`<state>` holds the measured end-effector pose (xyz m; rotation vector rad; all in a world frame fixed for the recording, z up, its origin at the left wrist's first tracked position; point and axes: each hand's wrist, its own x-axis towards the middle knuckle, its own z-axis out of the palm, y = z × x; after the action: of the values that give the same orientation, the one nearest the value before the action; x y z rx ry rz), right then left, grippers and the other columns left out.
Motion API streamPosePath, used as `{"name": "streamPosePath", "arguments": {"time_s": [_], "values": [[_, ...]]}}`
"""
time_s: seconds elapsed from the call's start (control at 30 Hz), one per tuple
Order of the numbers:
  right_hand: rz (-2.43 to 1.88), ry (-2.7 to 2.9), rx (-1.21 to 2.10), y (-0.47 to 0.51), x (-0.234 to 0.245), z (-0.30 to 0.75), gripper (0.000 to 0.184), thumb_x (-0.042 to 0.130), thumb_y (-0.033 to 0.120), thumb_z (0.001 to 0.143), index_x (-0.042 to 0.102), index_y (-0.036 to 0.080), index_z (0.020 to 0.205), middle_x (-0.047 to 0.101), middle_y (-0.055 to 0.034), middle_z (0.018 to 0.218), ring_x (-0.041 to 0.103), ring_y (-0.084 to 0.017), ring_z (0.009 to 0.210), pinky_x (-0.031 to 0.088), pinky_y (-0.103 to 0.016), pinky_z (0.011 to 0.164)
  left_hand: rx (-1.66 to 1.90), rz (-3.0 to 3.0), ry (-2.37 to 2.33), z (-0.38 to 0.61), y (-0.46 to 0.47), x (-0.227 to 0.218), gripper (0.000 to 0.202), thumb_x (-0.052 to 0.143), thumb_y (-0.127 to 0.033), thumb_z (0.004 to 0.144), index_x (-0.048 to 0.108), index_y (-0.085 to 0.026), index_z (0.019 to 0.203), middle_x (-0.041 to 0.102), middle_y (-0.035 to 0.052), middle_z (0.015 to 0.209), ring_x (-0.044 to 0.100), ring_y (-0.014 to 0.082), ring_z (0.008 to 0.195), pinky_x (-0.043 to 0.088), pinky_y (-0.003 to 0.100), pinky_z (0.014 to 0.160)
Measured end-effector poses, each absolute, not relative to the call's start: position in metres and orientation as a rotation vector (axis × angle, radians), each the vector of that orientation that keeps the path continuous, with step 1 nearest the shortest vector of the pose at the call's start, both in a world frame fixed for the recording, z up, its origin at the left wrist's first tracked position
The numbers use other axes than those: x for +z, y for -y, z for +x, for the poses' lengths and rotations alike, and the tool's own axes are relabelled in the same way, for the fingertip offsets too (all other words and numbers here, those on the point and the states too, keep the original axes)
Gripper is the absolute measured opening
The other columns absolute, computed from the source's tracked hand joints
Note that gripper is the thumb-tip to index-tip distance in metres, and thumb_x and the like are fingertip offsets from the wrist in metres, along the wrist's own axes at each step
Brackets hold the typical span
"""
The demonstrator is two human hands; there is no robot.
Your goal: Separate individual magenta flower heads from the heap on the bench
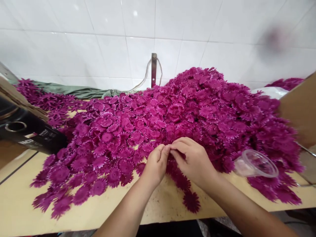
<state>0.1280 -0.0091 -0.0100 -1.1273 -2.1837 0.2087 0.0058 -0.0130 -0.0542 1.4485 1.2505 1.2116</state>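
Observation:
My left hand (156,165) and my right hand (192,158) meet at the fingertips over the front of a big heap of magenta artificial flower heads (145,115). Both are closed in a pinch, thumbs against fingers. Whatever lies between the fingertips is too small or hidden to name. Just below my right hand, a few loose flower heads (192,200) lie on the pale wooden table (160,205). The flowers are flat and round with jagged, lighter-tipped petals.
A clear plastic cup (261,164) lies tipped on its side at the right. Cardboard (300,108) stands at the right edge. A black bottle (32,128) leans at the left, near star-shaped magenta pieces (56,107) and green cloth (74,89). White tiles (138,19) rise behind.

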Motion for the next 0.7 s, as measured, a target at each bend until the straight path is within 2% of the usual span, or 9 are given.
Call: {"name": "streamPosePath", "arguments": {"time_s": [0.17, 0.27, 0.37, 0.43, 0.5, 0.57, 0.63, 0.7], "values": [[-1.294, 1.923, 0.142, -0.021, 0.000, 0.134, 0.015, 0.047, 0.018, 0.078, 0.057, 0.020, 0.069, 0.063, -0.0034, 0.068, 0.058, -0.017, 0.065, 0.047, -0.030, 0.066, 1.214, 1.573, -1.282, 0.004, 0.017, -0.049, 0.016, 0.043, -0.032, 0.082, 0.046, -0.020, 0.072, 0.051, -0.0007, 0.069, 0.046, 0.0138, 0.066, 0.037, 0.026, 0.063], [-1.449, 1.663, 0.202, -0.057, 0.006, 0.152, 0.014, 0.046, 0.022, 0.078, 0.059, 0.017, 0.078, 0.063, -0.0056, 0.068, 0.060, -0.019, 0.062, 0.049, -0.034, 0.064, 1.183, 1.603, -1.282, 0.003, 0.019, -0.047, 0.015, 0.044, -0.029, 0.081, 0.049, -0.020, 0.071, 0.053, -0.0002, 0.067, 0.047, 0.0148, 0.065, 0.038, 0.027, 0.064], [-1.490, 1.682, 0.228, -0.077, 0.007, 0.165, 0.033, 0.049, 0.017, 0.071, 0.056, 0.011, 0.103, 0.063, -0.0163, 0.102, 0.062, -0.025, 0.085, 0.048, -0.042, 0.078, 1.183, 1.509, -1.249, 0.003, 0.017, -0.046, 0.010, 0.046, -0.024, 0.078, 0.054, -0.019, 0.075, 0.058, 0.0018, 0.072, 0.051, 0.0163, 0.071, 0.039, 0.028, 0.068], [-1.423, 1.809, 0.179, -0.071, 0.005, 0.164, 0.039, 0.050, 0.016, 0.070, 0.055, 0.012, 0.108, 0.056, -0.0175, 0.118, 0.054, -0.028, 0.106, 0.043, -0.045, 0.089, 1.196, 1.410, -1.221, 0.003, 0.015, -0.045, 0.010, 0.046, -0.022, 0.076, 0.056, -0.018, 0.079, 0.059, 0.0020, 0.074, 0.052, 0.0156, 0.071, 0.040, 0.027, 0.069], [-1.342, 1.913, 0.232, -0.051, 0.001, 0.156, 0.029, 0.050, 0.021, 0.074, 0.059, 0.015, 0.101, 0.061, -0.0138, 0.111, 0.053, -0.026, 0.107, 0.042, -0.045, 0.091, 1.188, 1.350, -1.223, 0.003, 0.013, -0.044, 0.009, 0.047, -0.023, 0.074, 0.054, -0.018, 0.073, 0.055, -0.0004, 0.066, 0.048, 0.0135, 0.063, 0.038, 0.026, 0.064], [-1.315, 1.949, 0.448, -0.027, -0.004, 0.146, 0.023, 0.051, 0.029, 0.078, 0.060, 0.017, 0.095, 0.066, -0.0098, 0.096, 0.060, -0.022, 0.092, 0.047, -0.041, 0.083, 1.203, 1.327, -1.259, 0.002, 0.011, -0.045, 0.014, 0.047, -0.027, 0.074, 0.048, -0.018, 0.063, 0.047, -0.0033, 0.058, 0.041, 0.0114, 0.056, 0.035, 0.024, 0.058], [-1.310, 1.928, 0.714, -0.009, -0.008, 0.137, 0.026, 0.055, 0.033, 0.076, 0.058, 0.017, 0.097, 0.066, -0.0075, 0.090, 0.062, -0.018, 0.079, 0.051, -0.035, 0.073, 1.245, 1.305, -1.304, 0.000, 0.009, -0.047, 0.023, 0.047, -0.033, 0.073, 0.041, -0.019, 0.057, 0.038, -0.0050, 0.054, 0.035, 0.0102, 0.054, 0.031, 0.023, 0.054], [-1.284, 1.908, 0.897, -0.001, -0.011, 0.132, 0.029, 0.060, 0.031, 0.073, 0.056, 0.017, 0.099, 0.065, -0.0063, 0.089, 0.062, -0.016, 0.076, 0.052, -0.031, 0.068, 1.257, 1.267, -1.327, 0.000, 0.006, -0.049, 0.032, 0.047, -0.042, 0.073, 0.035, -0.019, 0.054, 0.032, -0.0057, 0.052, 0.031, 0.0096, 0.053, 0.028, 0.023, 0.051]]}}
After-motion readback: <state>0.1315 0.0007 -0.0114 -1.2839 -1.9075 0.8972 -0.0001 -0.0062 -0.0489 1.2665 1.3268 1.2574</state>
